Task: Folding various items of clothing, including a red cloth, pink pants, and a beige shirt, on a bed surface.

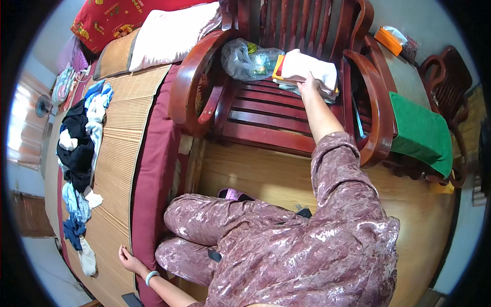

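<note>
My right hand (pixel 308 85) reaches to a wooden armchair, its thumb on top of a folded white cloth (pixel 307 67) and its fingers at the cloth's near edge. That cloth tops a stack of folded cloths with orange and striped edges (pixel 291 87). Over the edge of the woven bed mat (pixel 119 153) is my left hand (pixel 131 261), its fingers loosely curled, nothing visible in it, a pale bangle on the wrist. Across the mat lies a row of rumpled clothes: black garments (pixel 78 149), blue ones (pixel 73 230) and a white sock (pixel 87 256).
Beside the stack on the chair seat (pixel 268 117) is a clear plastic bag (pixel 239 61). A green towel (pixel 422 134) and a tissue box (pixel 389 40) lie on furniture at the right. A pink slipper (pixel 232 193) is on the floor; a dark phone-like object (pixel 131 300) lies at the bed's edge.
</note>
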Action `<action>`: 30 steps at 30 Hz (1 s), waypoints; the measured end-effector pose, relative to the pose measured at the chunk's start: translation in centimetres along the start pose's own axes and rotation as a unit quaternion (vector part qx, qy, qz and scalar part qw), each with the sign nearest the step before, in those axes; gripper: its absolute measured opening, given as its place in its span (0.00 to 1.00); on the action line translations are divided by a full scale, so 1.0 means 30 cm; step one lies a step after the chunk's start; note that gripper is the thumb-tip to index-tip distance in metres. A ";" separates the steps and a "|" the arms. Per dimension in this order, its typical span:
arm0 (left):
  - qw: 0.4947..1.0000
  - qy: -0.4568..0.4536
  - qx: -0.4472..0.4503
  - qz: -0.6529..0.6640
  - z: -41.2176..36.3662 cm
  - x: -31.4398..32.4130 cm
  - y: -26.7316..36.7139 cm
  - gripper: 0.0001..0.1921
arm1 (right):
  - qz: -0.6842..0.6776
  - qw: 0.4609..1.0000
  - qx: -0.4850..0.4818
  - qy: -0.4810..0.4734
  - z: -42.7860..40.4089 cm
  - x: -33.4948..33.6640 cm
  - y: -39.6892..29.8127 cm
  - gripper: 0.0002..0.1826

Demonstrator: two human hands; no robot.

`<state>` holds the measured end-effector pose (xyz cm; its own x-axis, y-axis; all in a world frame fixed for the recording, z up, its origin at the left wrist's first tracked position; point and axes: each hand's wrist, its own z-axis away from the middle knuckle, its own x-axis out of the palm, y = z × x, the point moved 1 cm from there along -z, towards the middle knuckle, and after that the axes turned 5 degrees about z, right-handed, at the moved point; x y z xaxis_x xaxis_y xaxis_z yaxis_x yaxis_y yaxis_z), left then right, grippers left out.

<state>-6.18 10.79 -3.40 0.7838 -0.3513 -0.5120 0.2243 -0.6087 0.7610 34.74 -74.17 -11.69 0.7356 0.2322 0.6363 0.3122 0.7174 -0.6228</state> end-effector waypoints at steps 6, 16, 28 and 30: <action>1.000 0.008 0.006 -0.005 0.007 -0.006 0.005 0.12 | -0.031 0.998 0.031 -0.050 0.058 0.017 -0.023 0.29; 1.000 0.014 0.009 -0.004 0.008 0.009 0.013 0.12 | 0.033 0.999 0.024 0.031 0.096 0.075 -0.073 0.27; 0.999 0.016 0.015 -0.033 0.018 -0.024 0.007 0.12 | 0.030 0.999 0.033 0.008 0.054 0.086 -0.007 0.25; 0.999 0.011 0.017 -0.033 0.024 0.008 0.024 0.12 | 0.063 0.997 0.010 0.050 -0.023 0.049 -0.026 0.28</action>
<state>-6.25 9.74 -3.27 0.7806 -0.2941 -0.5516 0.2570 -0.6534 0.7121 35.99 -74.82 -10.58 0.8245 0.2559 0.5046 0.2019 0.7001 -0.6849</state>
